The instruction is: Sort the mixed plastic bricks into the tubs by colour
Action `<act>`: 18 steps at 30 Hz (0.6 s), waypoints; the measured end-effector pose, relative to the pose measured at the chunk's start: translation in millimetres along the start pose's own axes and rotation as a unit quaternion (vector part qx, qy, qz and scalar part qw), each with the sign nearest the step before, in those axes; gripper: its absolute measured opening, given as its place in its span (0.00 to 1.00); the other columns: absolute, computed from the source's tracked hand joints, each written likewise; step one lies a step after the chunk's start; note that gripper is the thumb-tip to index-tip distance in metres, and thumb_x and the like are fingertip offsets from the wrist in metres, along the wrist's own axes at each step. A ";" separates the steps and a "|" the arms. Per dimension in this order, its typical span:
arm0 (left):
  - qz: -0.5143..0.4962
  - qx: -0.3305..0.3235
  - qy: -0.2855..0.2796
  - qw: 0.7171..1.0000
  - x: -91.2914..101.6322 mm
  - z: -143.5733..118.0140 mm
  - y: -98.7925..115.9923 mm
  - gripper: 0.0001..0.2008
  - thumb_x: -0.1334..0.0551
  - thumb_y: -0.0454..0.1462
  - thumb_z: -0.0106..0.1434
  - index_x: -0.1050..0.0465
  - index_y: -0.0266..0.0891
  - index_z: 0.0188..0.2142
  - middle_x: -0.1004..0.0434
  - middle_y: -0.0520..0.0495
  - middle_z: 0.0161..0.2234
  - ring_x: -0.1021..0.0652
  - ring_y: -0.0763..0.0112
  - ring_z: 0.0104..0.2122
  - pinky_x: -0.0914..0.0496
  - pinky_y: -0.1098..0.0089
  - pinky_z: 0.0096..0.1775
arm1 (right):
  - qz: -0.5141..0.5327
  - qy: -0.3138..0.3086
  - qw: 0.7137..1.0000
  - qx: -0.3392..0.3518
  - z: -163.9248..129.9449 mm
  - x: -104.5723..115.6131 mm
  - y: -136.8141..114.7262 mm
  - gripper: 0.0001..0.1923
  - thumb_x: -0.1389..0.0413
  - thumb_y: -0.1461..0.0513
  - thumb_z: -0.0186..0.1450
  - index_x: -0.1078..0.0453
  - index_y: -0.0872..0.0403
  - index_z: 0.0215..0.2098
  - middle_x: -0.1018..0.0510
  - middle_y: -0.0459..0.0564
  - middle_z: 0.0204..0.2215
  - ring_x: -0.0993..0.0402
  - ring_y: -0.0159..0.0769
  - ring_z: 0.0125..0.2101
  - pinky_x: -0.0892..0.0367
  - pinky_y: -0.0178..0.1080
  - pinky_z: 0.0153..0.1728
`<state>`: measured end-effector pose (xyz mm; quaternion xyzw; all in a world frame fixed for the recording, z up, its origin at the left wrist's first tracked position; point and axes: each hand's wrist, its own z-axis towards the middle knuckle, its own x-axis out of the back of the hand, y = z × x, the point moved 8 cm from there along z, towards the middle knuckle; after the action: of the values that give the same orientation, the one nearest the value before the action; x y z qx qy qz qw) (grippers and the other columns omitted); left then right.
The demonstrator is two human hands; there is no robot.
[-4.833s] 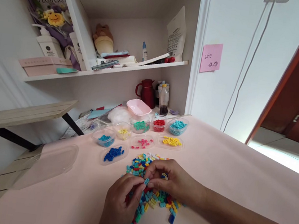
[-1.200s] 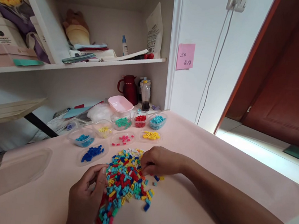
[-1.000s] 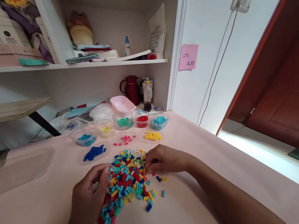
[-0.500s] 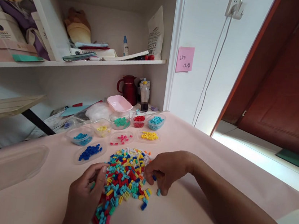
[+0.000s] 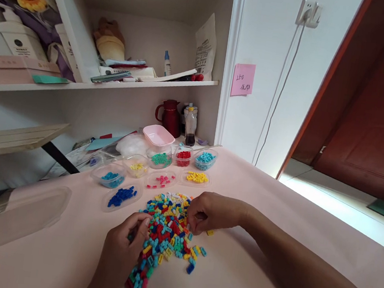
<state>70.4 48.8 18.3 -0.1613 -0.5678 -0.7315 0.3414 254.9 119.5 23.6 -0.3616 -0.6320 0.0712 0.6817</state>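
Observation:
A heap of small plastic building bricks (image 5: pixel 167 234) in many colours is spread over the pink tabletop. My left hand (image 5: pixel 125 248) rests at the heap's left side, its fingers curled and the thumb against them. A bit of blue shows inside its grasp, apparently small bricks, partly hidden by the fingers. On the right edge of the heap my right hand (image 5: pixel 206 213) points down with thumb and fingertips pinched together. Whatever is between those fingertips is hidden. A yellow brick (image 5: pixel 210 232) lies beside it, and a dark blue brick (image 5: pixel 190 268) sits nearer to me.
Beyond the heap stand clear containers of sorted bricks: dark blue (image 5: pixel 122 197), pink (image 5: pixel 161 181), yellow (image 5: pixel 197 177), red (image 5: pixel 183 156) and light blue (image 5: pixel 206 159), among others. A pink tub (image 5: pixel 159 135), a red jug (image 5: pixel 170 118) and a bottle (image 5: pixel 190 127) stand behind. A clear lid (image 5: pixel 62 198) lies left.
My right hand has drawn its spread fingers together into a pinch and shifted slightly up, over the heap's edge. The view has turned a little left. The left hand stays curled beside the heap.

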 end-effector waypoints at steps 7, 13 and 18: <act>-0.001 -0.002 0.012 1.000 0.3 0.5 1.1 0.15 0.45 0.48 0.62 0.26 0.42 0.35 0.24 0.54 0.22 0.23 0.71 0.23 0.31 0.77 0.24 | 0.009 -0.008 0.998 0.057 6.5 -8.3 -8.3 0.05 0.39 0.66 0.57 0.25 0.54 0.33 0.28 0.41 0.26 0.34 0.25 0.26 0.41 0.28 0.28; 0.024 -0.058 0.045 0.997 5.7 -4.5 12.6 0.12 0.44 0.45 0.64 0.26 0.42 0.36 0.21 0.51 0.26 0.22 0.70 0.27 0.27 0.75 0.30 | 0.028 0.057 0.997 0.035 9.4 0.9 -8.3 0.05 0.39 0.67 0.56 0.25 0.54 0.32 0.27 0.44 0.30 0.33 0.27 0.27 0.39 0.29 0.28; 0.058 -0.246 0.048 0.966 1.0 -16.3 44.6 0.07 0.42 0.37 0.64 0.25 0.43 0.39 0.21 0.48 0.34 0.21 0.70 0.33 0.26 0.73 0.37 | 0.164 0.122 0.979 0.012 13.2 8.9 -5.2 0.07 0.39 0.63 0.57 0.25 0.56 0.34 0.27 0.47 0.33 0.30 0.28 0.28 0.35 0.30 0.28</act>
<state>102.6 27.7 46.1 -0.2372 -0.3430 -0.8347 0.3597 242.6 126.0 33.0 -0.4581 -0.4748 0.1451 0.7373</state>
